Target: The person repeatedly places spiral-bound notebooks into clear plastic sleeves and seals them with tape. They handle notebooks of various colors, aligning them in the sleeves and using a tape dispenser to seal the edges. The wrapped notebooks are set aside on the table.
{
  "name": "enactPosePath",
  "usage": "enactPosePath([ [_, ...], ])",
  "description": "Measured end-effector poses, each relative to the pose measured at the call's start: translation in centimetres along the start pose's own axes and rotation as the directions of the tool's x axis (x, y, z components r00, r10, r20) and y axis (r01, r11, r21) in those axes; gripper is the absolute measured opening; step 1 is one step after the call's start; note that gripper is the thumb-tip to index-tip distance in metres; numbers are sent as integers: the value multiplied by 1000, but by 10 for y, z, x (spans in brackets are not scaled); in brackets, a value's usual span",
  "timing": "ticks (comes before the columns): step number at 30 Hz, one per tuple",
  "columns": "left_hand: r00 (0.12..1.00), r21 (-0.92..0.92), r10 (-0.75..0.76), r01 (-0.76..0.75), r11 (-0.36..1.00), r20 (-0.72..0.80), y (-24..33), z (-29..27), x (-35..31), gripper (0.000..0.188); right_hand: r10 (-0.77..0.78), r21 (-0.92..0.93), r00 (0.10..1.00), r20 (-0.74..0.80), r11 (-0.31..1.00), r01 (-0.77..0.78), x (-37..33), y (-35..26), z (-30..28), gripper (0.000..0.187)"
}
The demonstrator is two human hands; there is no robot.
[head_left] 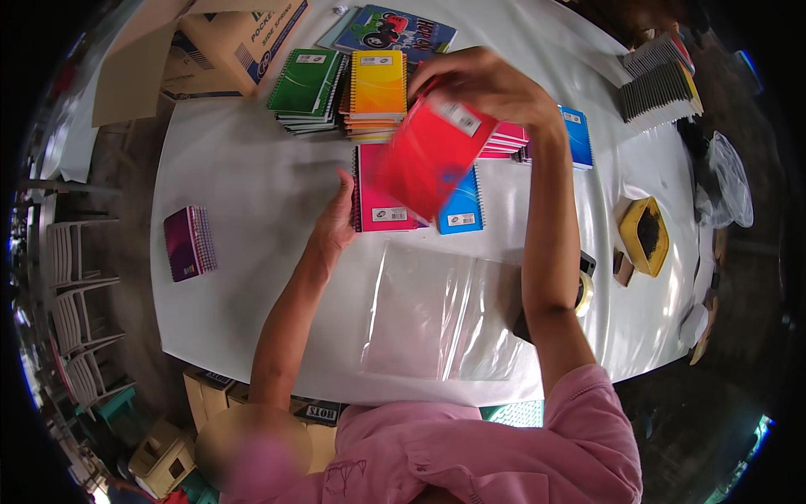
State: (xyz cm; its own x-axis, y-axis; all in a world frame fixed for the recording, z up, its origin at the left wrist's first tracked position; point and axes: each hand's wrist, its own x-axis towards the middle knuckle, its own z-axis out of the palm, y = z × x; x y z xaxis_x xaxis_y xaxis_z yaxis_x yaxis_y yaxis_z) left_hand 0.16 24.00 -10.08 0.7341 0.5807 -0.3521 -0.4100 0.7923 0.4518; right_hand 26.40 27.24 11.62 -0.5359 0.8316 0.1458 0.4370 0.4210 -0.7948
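Note:
My right hand [499, 88] is closed on the top of a red notebook [432, 160], which is tilted and smeared by motion. The red notebook hangs above a pink spiral notebook [382, 220] and a blue spiral notebook [462, 214], which lie side by side, and hides part of both. Against the left edge of the pink notebook, my left hand [337, 214] rests with its thumb stretched out; its other fingers are mostly hidden. Nearer to me, clear plastic bags [411, 311] lie flat on the white table [243, 319].
Stacks of green [306, 84], yellow [378, 84] and blue [575, 139] notebooks stand farther back. A purple notebook [186, 244] lies at left, below a cardboard box [227, 50]. At right are a tape roll [585, 294], a yellow container [655, 239] and stacked notebooks [659, 97].

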Motion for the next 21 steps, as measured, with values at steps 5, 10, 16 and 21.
enactPosePath([
  [5, 974, -89, 44, -25, 996, 224, 9, -6, -17, 86, 38, -129, 996, 76, 991, -28, 64, 24, 62, 28],
  [10, 992, -28, 115, -117, 993, -53, 27, -8, -37, 57, -34, -658, 921, -389, 710, -252, 45, 92, 110, 44],
  [16, 994, 44, 111, -112, 993, 10, 44, -44, -54, 68, -128, -300, 846, -518, 953, -40, 36, 32, 88, 32],
  [21, 989, -33, 134, -137, 990, -65, 52, -49, -55, 97, -296, 239, 954, 53, 931, 276, 73, -17, 71, 42],
])
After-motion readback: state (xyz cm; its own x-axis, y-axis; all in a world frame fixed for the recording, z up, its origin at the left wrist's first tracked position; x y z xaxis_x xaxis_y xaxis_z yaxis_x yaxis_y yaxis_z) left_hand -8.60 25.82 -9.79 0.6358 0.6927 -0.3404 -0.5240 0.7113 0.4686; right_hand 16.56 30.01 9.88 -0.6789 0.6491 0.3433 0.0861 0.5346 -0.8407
